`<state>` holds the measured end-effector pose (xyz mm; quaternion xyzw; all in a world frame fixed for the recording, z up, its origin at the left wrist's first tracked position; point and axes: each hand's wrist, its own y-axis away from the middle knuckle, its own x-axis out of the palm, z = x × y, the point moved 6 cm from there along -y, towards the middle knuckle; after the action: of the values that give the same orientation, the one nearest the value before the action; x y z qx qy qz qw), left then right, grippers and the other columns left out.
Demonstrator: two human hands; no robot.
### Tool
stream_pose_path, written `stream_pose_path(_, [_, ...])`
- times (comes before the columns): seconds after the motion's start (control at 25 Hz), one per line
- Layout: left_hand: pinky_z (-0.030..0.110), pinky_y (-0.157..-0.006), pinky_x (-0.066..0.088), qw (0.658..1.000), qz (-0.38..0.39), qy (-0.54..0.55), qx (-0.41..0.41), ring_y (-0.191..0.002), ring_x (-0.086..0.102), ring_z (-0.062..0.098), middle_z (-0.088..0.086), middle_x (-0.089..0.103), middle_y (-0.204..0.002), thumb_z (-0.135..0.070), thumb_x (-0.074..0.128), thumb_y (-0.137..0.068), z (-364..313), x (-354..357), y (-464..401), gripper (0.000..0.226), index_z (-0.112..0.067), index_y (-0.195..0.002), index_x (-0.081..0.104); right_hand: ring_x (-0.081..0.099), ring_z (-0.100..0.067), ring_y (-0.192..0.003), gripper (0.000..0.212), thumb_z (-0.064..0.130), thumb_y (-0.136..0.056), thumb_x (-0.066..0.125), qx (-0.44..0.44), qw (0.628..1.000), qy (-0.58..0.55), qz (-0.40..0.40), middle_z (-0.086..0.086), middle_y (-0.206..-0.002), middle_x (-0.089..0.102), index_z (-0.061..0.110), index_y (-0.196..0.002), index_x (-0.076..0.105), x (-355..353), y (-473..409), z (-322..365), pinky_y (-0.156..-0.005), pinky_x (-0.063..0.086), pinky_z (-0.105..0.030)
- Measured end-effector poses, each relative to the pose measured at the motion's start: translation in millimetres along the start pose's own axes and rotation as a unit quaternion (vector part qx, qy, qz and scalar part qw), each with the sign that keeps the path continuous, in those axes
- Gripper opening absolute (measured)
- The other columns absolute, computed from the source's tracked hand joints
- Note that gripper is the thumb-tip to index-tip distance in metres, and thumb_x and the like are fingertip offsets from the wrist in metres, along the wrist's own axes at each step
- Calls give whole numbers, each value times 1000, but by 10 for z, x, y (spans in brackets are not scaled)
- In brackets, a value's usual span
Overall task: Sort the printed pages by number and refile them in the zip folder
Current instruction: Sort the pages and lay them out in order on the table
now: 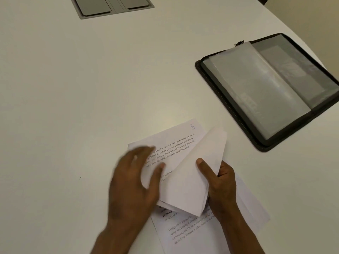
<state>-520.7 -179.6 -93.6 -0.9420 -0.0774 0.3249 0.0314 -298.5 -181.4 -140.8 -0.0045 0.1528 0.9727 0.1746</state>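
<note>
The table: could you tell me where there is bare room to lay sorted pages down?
Bare table spreads left of the pages, up to the grey hatch. Crowded: the zip folder at right, both hands near.

The table [91, 85] is a smooth, matt white surface. Beside the zip folder [207, 76], the printed pages [176, 143] are thin matt white paper with black print. The zip folder itself has a dark, matt cover that looks like cloth or leatherette, and holds translucent plastic sleeves [256, 88] with a soft sheen. Well away from it, the inset panel [111, 6] looks like matt grey metal.
</note>
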Motion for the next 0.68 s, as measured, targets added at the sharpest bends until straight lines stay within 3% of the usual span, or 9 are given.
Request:
stream_pose_path(0.08, [35, -104, 37, 992, -11, -110, -56, -127, 47, 22, 3, 56, -135, -41, 61, -88, 287, -30, -270, 52, -20, -136, 58, 73, -14, -75, 26, 31, -74, 73, 8, 1000, -4, -5, 0, -87, 78, 13, -92, 73, 2, 2, -18, -61, 54, -20])
stream_pose_path(0.16, [41, -100, 37, 987, -3, -133, -88, -122, 46, 26, 4, 60, -128, -34, 68, -89, 449, -19, -387, 56, -18, -140, 53, 74, -15, -77, 30, 32, -74, 73, 10, 1000, 1, -7, -1, -88, 78, 11, -95, 72, 5, -2, -33, -61, 55, -22])
stream_pose_path(0.36, [32, -90, 44, 992, -40, 3, -116, -95, 56, 10, -15, 66, -93, -19, 73, -86, 319, -79, -415, 46, -27, -130, 61, 74, -17, -79, 24, 30, -75, 72, 9, 1000, -6, -1, -1, -89, 78, 15, -93, 73, 17, -5, -15, -63, 56, -22])
stream_pose_path(0.52, [36, -89, 51, 997, -55, 52, -6, -96, 63, 6, -17, 68, -92, -19, 73, -87, -126, -135, -156, 28, -27, -113, 71, 74, -20, -80, 16, 31, -75, 73, 10, 1000, -1, -7, -2, -88, 78, 19, -86, 75, 9, -1, -16, -64, 57, -25])
stream_pose_path(0.68, [42, -97, 49, 986, -26, 68, 152, -102, 64, 4, -11, 70, -97, -11, 74, -80, -458, 142, 326, 29, -19, -107, 75, 74, -17, -81, 20, 35, -79, 73, 4, 1000, 11, -8, 2, -89, 78, 19, -92, 74, 20, 4, 14, -65, 57, -24])
